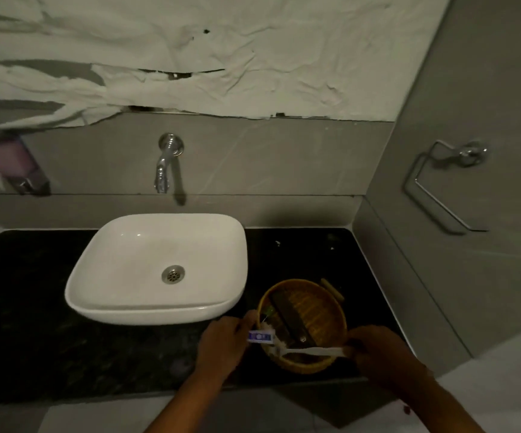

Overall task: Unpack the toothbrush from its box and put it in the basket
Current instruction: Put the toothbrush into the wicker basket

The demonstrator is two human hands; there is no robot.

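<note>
The slim white plastic toothbrush [310, 351] is out of its packaging and lying across the near rim of the round woven wicker basket [337, 310], bristle end towards the left, handle end towards the right. By the look of it, it is a light, stiff little thing, smooth plastic and likely a touch slippery, so the thicker handle end is the sensible place to pinch it, well clear of the bristles.

That is where the right hand [381, 354] has it: its fingers [354, 346] are closed around the handle tip (how firmly, the dim light does not let me tell). The left hand [221, 342] sits on the other side of the basket, fingers pinched on the small white and blue cardboard box [261, 335], which is held just above the toothbrush head, close to it or touching. The box looks thin and crushable, so a light grip should be enough.

Inside the basket lies a dark flat oblong item [290, 317], not clear enough to name, and the toothbrush crosses in front of it. The basket stands on the black stone counter [50, 339], just right of the white ceramic basin [159, 267].

My read: the unpacking is done, and what remains is letting the toothbrush drop fully inside.
</note>
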